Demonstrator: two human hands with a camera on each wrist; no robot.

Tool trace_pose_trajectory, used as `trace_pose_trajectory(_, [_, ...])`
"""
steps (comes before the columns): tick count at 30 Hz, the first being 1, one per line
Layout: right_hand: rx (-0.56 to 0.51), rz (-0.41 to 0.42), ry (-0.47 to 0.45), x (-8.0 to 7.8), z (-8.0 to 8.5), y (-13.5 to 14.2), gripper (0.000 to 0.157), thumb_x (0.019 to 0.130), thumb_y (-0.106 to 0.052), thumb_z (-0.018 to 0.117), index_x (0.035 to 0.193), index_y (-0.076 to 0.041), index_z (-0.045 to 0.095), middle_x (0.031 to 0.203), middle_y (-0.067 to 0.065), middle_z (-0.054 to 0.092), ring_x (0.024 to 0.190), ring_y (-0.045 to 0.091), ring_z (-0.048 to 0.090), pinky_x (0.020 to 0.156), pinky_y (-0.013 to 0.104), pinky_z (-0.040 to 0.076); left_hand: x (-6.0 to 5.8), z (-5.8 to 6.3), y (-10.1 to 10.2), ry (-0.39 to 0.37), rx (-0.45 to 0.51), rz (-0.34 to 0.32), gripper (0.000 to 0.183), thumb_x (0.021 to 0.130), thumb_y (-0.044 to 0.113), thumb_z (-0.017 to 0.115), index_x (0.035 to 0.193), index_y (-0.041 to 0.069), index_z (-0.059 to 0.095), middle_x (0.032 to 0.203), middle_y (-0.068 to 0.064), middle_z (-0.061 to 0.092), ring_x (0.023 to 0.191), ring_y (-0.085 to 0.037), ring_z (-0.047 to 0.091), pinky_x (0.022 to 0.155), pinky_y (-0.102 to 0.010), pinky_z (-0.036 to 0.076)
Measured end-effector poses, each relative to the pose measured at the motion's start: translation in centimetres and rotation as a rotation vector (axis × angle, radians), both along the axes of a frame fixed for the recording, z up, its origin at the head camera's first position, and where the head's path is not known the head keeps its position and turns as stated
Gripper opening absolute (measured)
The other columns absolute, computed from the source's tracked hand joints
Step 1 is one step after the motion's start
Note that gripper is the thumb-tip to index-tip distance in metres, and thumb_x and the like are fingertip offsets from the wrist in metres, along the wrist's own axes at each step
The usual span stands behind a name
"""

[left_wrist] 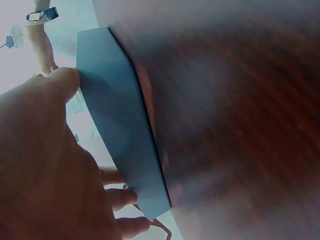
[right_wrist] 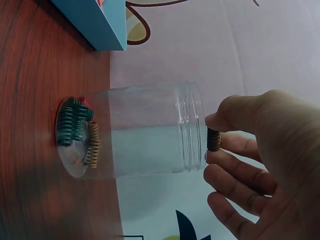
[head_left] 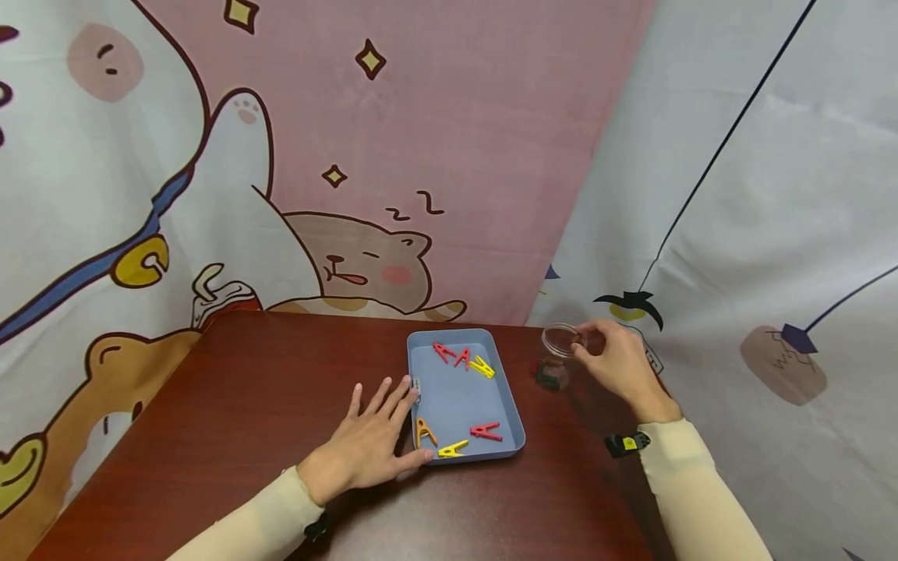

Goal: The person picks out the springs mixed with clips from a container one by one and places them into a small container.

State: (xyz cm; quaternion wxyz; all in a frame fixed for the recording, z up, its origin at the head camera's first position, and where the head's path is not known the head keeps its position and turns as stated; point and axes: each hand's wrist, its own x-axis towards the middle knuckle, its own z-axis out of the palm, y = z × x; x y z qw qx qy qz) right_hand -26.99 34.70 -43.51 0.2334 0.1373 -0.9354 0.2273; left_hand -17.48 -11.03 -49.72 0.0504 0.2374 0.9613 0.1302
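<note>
My right hand (head_left: 620, 365) pinches a small brownish coil spring (right_wrist: 214, 140) between thumb and fingers at the mouth of a clear jar (right_wrist: 145, 112). The jar stands upright on the table, its mouth uncovered. At its bottom lie dark green springs (right_wrist: 72, 120), a tan spring (right_wrist: 93, 145) and something red, mostly hidden. My left hand (head_left: 372, 448), fingers spread, touches the left side of a blue-grey tray (head_left: 466, 409). In that tray are several small clips: red clips (head_left: 486, 431), yellow clips (head_left: 482, 367) and an orange clip (head_left: 424, 433).
The reddish-brown wooden table (head_left: 302, 366) extends left and in front of the tray. Behind it and to the right hangs a cartoon-printed cloth (head_left: 456, 156). The jar stands to the right of the tray, near the table's far right edge.
</note>
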Motion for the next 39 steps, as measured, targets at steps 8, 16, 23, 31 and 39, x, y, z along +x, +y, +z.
trace_pose_trajectory(8, [-0.012, -0.007, -0.004, -0.1, -0.07, 0.36, 0.029, 0.097, -0.011, 0.093, 0.124, -0.004, 0.086, 0.107, 0.016, 0.085, 0.089, 0.031, 0.08, 0.08, 0.043, 0.058, -0.18, -0.1, 0.21, 0.005, 0.006, 0.0, 0.108, 0.108, 0.085, 0.057, 0.186, 0.014, 0.032, 0.198, -0.01, 0.02, 0.184, -0.043, 0.018, 0.142, -0.083, 0.009])
trace_pose_trajectory(16, [-0.01, -0.014, -0.029, -0.12, 0.0, 0.47, 0.03, 0.098, -0.012, 0.091, 0.126, -0.003, 0.085, 0.11, 0.018, 0.083, 0.091, 0.033, 0.08, 0.082, 0.048, 0.06, -0.25, -0.05, 0.37, 0.002, 0.002, -0.003, 0.108, 0.108, 0.085, 0.056, 0.186, 0.014, 0.031, 0.198, -0.01, 0.02, 0.184, -0.044, 0.018, 0.142, -0.083, 0.009])
trace_pose_trajectory(23, [-0.006, -0.014, -0.044, -0.22, -0.04, 0.6, 0.032, 0.098, -0.012, 0.092, 0.127, -0.001, 0.084, 0.118, 0.022, 0.075, 0.091, 0.034, 0.08, 0.084, 0.05, 0.059, -0.31, 0.0, 0.47, 0.003, 0.004, -0.005, 0.109, 0.108, 0.085, 0.056, 0.186, 0.013, 0.032, 0.197, -0.011, 0.021, 0.183, -0.045, 0.019, 0.142, -0.083, 0.01])
trace_pose_trajectory(31, [0.0, -0.015, -0.046, -0.25, 0.08, 0.64, 0.032, 0.098, -0.013, 0.091, 0.127, -0.001, 0.084, 0.115, 0.023, 0.075, 0.094, 0.037, 0.078, 0.085, 0.052, 0.058, -0.37, -0.07, 0.67, 0.001, -0.001, -0.001, 0.109, 0.108, 0.085, 0.056, 0.186, 0.014, 0.031, 0.198, -0.01, 0.02, 0.184, -0.044, 0.019, 0.142, -0.083, 0.01])
trace_pose_trajectory(39, [0.013, -0.03, -0.058, 0.14, 0.26, 0.85, 0.032, 0.099, -0.012, 0.091, 0.128, -0.001, 0.084, 0.12, 0.024, 0.075, 0.095, 0.037, 0.078, 0.084, 0.052, 0.058, -0.42, -0.07, 0.84, -0.007, 0.002, -0.008, 0.108, 0.108, 0.085, 0.056, 0.186, 0.014, 0.031, 0.198, -0.01, 0.019, 0.184, -0.044, 0.017, 0.143, -0.083, 0.009])
